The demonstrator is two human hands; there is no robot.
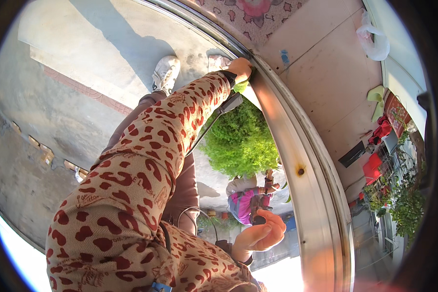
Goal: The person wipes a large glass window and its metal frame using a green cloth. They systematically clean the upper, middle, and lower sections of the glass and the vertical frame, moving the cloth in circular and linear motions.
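Note:
My left hand, at the end of the long patterned sleeve, is curled against the upper part of a metal frame. Its fingertips are hidden, so whether it holds something cannot be told. A dark cable connector hangs by the left wrist on a thin cable. Lower down, my right hand is raised beside the frame, its fingers half curled and the thumb apart; I see nothing held in it. A dark patch behind its fingertips is unclear. A rusty screw head sits in the frame.
Beyond my arms are a green bushy plant and a crouching person in a purple jacket. Right of the frame are a floral mat, a plastic bag, green slippers, a red container and potted plants.

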